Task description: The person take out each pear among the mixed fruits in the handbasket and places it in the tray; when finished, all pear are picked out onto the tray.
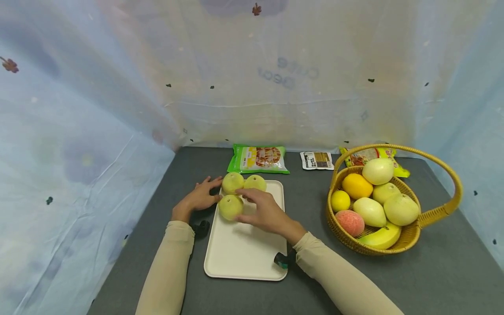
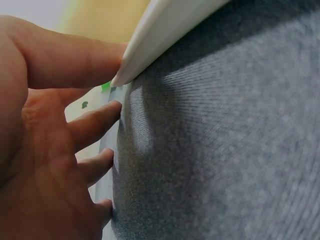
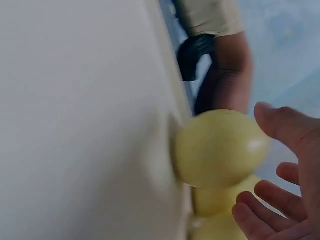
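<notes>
Three round yellow-green fruits sit together at the far end of a cream tray (image 1: 246, 251): a near one (image 1: 230, 207), a far-left one (image 1: 233, 183) and a far-right one (image 1: 255, 182). My left hand (image 1: 201, 195) is at the tray's left edge, fingers spread. In the left wrist view its thumb touches the tray rim (image 2: 167, 37), while the fingertips reach down to the tabletop. Beside the near fruit, my right hand (image 1: 267, 212) has thumb and fingers apart around its right side. The right wrist view shows loosely bent fingers and no clear grip on the fruit (image 3: 220, 149).
A wicker basket (image 1: 332, 221) with a tall handle holds several fruits, including a banana (image 1: 381, 237) and a peach (image 1: 350, 222), on the right. Along the back lie a green food packet (image 1: 260, 159), a small packet (image 1: 316, 160) and a yellow packet (image 1: 400, 169).
</notes>
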`<state>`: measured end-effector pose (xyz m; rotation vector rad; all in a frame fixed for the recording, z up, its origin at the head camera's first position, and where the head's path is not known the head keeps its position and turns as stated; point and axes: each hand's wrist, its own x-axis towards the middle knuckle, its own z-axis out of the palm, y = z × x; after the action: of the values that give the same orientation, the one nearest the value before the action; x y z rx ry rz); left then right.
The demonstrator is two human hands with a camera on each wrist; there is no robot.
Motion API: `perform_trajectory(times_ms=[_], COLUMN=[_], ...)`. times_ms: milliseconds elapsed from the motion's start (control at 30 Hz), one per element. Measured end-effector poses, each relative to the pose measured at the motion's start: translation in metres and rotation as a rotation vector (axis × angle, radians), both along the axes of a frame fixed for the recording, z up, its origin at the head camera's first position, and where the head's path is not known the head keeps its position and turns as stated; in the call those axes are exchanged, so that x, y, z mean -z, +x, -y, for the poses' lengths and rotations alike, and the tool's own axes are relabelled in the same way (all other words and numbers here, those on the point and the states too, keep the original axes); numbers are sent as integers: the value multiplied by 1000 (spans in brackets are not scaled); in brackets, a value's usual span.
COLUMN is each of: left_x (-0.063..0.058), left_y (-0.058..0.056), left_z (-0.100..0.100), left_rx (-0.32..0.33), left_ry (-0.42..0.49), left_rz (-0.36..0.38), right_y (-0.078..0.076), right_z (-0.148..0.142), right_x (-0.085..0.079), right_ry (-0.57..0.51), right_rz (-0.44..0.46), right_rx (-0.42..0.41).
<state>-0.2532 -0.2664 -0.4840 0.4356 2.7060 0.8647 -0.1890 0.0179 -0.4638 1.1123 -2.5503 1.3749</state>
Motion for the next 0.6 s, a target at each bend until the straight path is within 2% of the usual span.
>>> perform_trajectory(times_ms=[167,333,600], left_x=[3,1,-1], left_y=[-1,-1,-1], left_z=[0,-1,-3], left_rx=[-2,-12,-18], left_ry=[-10,-15,-31], left_rz=[3,17,30], right_y=[10,22,38], right_z=[-31,-72,-150], right_x=[-22,-44,-57], right_ry=[-42,-16,53], right_rz=[53,47,-49], right_rx=[-40,-27,56])
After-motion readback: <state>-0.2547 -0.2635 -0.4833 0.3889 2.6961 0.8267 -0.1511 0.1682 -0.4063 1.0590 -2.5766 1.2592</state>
